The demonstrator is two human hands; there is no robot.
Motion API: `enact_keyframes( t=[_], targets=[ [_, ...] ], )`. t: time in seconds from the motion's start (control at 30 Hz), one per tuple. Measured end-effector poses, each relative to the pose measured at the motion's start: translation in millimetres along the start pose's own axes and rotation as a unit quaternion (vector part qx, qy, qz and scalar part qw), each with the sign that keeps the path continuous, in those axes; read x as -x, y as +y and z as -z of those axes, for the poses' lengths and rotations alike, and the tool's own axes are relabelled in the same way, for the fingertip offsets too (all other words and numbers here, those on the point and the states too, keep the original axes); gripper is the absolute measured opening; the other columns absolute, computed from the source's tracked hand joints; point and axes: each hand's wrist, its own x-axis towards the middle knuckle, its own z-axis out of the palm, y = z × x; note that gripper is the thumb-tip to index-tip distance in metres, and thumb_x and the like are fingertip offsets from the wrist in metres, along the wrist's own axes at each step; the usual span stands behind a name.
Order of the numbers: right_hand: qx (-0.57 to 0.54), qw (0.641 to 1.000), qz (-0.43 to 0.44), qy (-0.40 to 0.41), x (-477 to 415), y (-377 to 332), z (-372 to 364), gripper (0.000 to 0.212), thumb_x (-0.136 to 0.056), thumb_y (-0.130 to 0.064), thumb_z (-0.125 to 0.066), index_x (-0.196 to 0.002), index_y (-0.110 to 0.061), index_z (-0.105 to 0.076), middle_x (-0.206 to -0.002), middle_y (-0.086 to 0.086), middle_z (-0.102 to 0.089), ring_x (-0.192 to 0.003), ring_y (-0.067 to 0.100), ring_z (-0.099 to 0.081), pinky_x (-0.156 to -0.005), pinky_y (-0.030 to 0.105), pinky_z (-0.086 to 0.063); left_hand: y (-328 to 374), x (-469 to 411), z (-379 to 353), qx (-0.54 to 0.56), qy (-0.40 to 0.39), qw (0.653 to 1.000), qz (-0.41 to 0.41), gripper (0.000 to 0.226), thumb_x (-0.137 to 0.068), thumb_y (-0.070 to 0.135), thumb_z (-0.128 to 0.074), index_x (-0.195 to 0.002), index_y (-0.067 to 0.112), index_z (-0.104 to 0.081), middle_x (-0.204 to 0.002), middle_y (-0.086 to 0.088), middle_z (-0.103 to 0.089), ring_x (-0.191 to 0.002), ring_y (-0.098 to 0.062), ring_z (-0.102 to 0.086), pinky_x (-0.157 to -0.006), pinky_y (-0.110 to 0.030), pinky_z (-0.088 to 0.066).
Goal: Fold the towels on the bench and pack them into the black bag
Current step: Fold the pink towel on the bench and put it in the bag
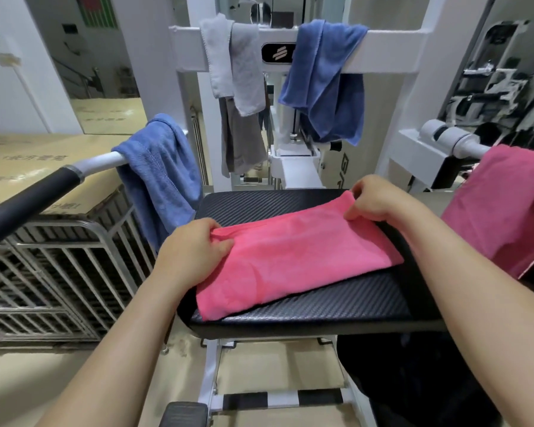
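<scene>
A pink towel (293, 257) lies folded over on the black padded bench seat (336, 306). My left hand (191, 251) pinches its near-left corner. My right hand (379, 201) pinches its far-right corner. More towels hang around: a blue one (158, 171) on the left handle, a grey one (232, 63) and a blue one (324, 81) on the white crossbar, and a darker pink one (503, 211) at the right. A black bag (413, 380) sits on the floor below the seat's right side, its opening not visible.
The white machine frame (383, 47) rises behind the seat. A black-and-white handle bar (43, 186) sticks out at the left above a metal grid rack (59, 272) and cardboard boxes. A footrest bar (278, 399) lies below the seat.
</scene>
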Motion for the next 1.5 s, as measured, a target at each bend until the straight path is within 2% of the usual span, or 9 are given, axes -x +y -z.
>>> enact_keyframes(
  t=[0.2, 0.43, 0.77, 0.9, 1.0, 1.07, 1.17, 1.33, 1.5],
  targets=[
    [-0.043, 0.913, 0.206, 0.349, -4.4, -67.8, 3.4, 0.033, -0.087, -0.009, -0.05, -0.119, -0.011, -0.056, -0.111, 0.014, -0.061, -0.102, 0.034, -0.057, -0.074, 0.035, -0.041, 22.5, 44.1, 4.7, 0.439, -0.14, 0.884, 0.075, 0.027, -0.078, 0.012, -0.069, -0.087, 0.017, -0.045, -0.051, -0.002, -0.049, -0.04, -0.014, -0.041, -0.04, -0.024, -0.031],
    [0.098, 0.974, 0.202, 0.02, 71.5, -64.7, -36.3, 0.058, -0.091, -0.042, -0.055, -0.142, -0.02, -0.037, -0.13, 0.012, -0.055, -0.116, 0.033, -0.053, -0.094, 0.043, -0.046, 4.6, 61.6, -2.1, 0.189, -0.042, 0.981, -0.004, 0.038, -0.08, 0.034, -0.066, -0.105, 0.047, -0.04, -0.058, 0.002, -0.063, -0.046, -0.008, -0.051, -0.056, -0.031, -0.04],
    [-0.162, 0.977, 0.084, 0.108, 172.8, -30.0, -85.9, 0.033, -0.089, -0.027, -0.057, -0.121, -0.029, -0.053, -0.097, -0.007, -0.064, -0.078, 0.014, -0.061, -0.068, 0.03, -0.044, 14.4, 76.5, -5.1, 0.329, -0.054, 0.943, 0.013, 0.008, -0.075, 0.017, -0.075, -0.08, 0.022, -0.072, -0.055, 0.003, -0.054, -0.05, -0.009, -0.044, -0.05, -0.02, -0.036],
    [-0.537, 0.843, -0.022, -0.024, 181.1, -24.3, -86.9, 0.021, -0.087, 0.0, -0.051, -0.087, -0.013, -0.067, -0.08, 0.003, -0.061, -0.049, 0.011, -0.056, -0.04, 0.019, -0.039, 5.4, 91.8, -1.6, 0.437, -0.077, 0.895, 0.054, 0.007, -0.077, 0.012, -0.077, -0.077, 0.019, -0.077, -0.052, 0.008, -0.051, -0.045, -0.005, -0.039, -0.044, -0.014, -0.032],
    [-0.597, 0.795, 0.031, -0.101, 208.3, -10.1, -92.1, 0.015, -0.088, -0.007, -0.064, -0.098, -0.014, -0.073, -0.08, 0.002, -0.068, -0.061, 0.009, -0.06, -0.052, 0.019, -0.048, -13.7, 118.5, -1.0, 0.45, -0.169, 0.877, 0.013, 0.03, -0.072, 0.006, -0.082, -0.095, 0.025, -0.077, -0.066, 0.005, -0.061, -0.057, -0.009, -0.048, -0.054, -0.017, -0.042],
    [-0.486, 0.855, 0.122, -0.135, 219.3, 4.8, -94.4, 0.039, -0.081, -0.013, -0.075, -0.117, -0.024, -0.066, -0.092, -0.008, -0.071, -0.074, 0.002, -0.064, -0.071, 0.022, -0.053, -32.5, 131.3, -8.6, 0.373, -0.182, 0.908, -0.061, 0.057, -0.07, 0.0, -0.079, -0.113, 0.034, -0.07, -0.088, 0.008, -0.065, -0.07, -0.007, -0.052, -0.069, -0.021, -0.045],
    [-0.055, 0.974, 0.218, 0.033, 216.5, 20.8, -106.5, 0.06, -0.076, -0.014, -0.077, -0.128, -0.031, -0.052, -0.114, -0.011, -0.062, -0.09, 0.008, -0.063, -0.084, 0.032, -0.052, -46.9, 127.2, -22.8, 0.095, 0.026, 0.956, -0.277, 0.046, -0.079, 0.007, -0.065, -0.122, 0.022, -0.063, -0.09, 0.009, -0.052, -0.08, -0.01, -0.052, -0.072, -0.028, -0.047],
    [0.035, 0.907, 0.303, 0.29, 195.3, 19.1, -125.9, 0.027, -0.086, -0.012, -0.064, -0.11, -0.022, -0.063, -0.102, 0.002, -0.055, -0.096, 0.016, -0.051, -0.077, 0.033, -0.038, -54.6, 109.2, -35.4, -0.047, 0.218, 0.901, -0.371, 0.04, -0.091, 0.015, -0.063, -0.128, 0.029, -0.056, -0.112, -0.007, -0.057, -0.094, -0.029, -0.054, -0.083, -0.048, -0.044],
    [0.161, 0.847, 0.435, 0.26, 167.9, 29.3, -130.2, 0.041, -0.095, -0.014, -0.054, -0.135, -0.018, -0.056, -0.142, 0.006, -0.053, -0.133, 0.025, -0.047, -0.105, 0.043, -0.032, -54.0, 90.4, -29.4, -0.124, 0.099, 0.866, -0.475, 0.047, -0.093, 0.015, -0.05, -0.14, 0.023, -0.048, -0.143, -0.007, -0.051, -0.132, -0.028, -0.045, -0.108, -0.046, -0.035]
  ],
)
